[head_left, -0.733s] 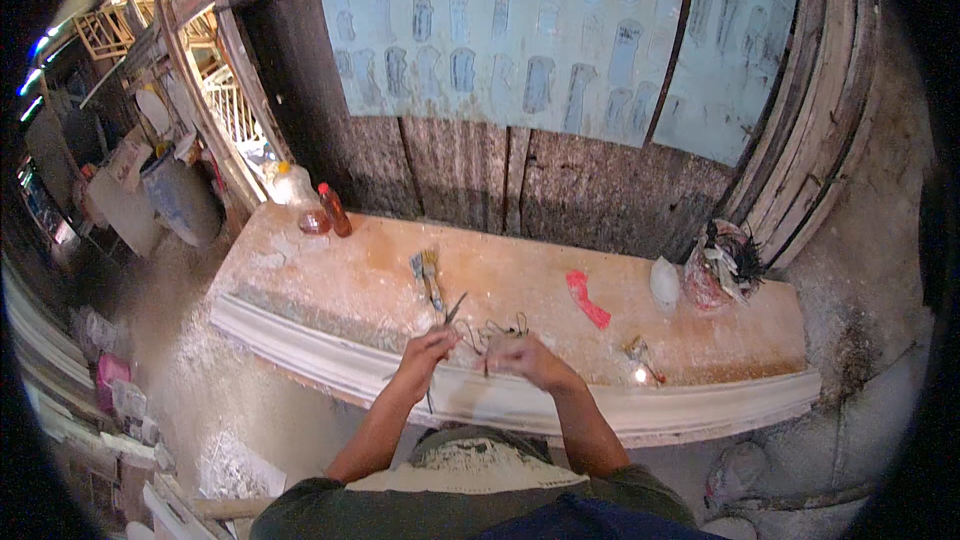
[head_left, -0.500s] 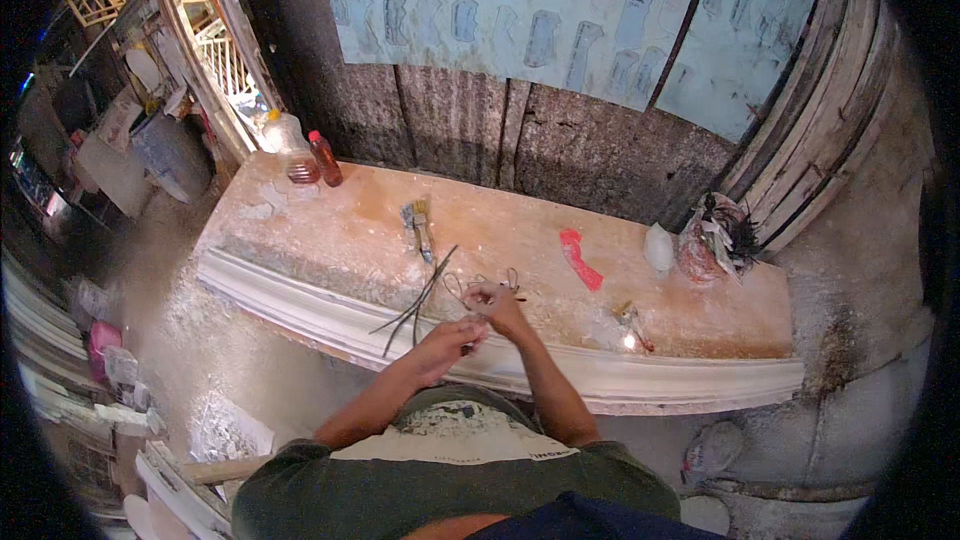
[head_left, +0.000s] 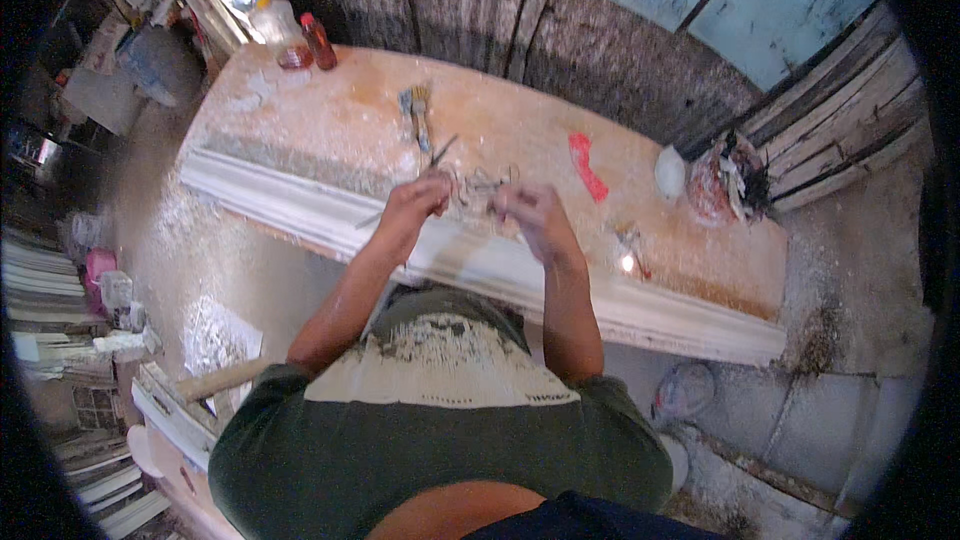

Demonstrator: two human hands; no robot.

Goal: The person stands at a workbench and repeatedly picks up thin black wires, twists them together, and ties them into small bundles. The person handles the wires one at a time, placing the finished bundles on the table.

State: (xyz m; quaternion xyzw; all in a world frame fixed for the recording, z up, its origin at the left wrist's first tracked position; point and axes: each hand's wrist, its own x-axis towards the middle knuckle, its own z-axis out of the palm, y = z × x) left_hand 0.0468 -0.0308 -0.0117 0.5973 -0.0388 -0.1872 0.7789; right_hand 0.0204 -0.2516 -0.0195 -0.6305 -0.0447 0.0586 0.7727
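Has parted left hand [head_left: 415,208], over dark strips [head_left: 444,150] on bench [head_left: 505,110], from right hand [head_left: 540,220] since the earlier frame; leaves finger closure too blurred to tell. Wears small lettering [head_left: 548,399] on shirt [head_left: 430,440].

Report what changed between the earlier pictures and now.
The bare left hand and bare right hand, close together in the preceding picture, have parted sideways, left and right respectively. The left now overlaps the thin, dark strips; blur hides whether either grips anything. Despite the shifted view, the curved, flat red piece and tan-bristled paintbrush stay put on the dusty, tan worktop.
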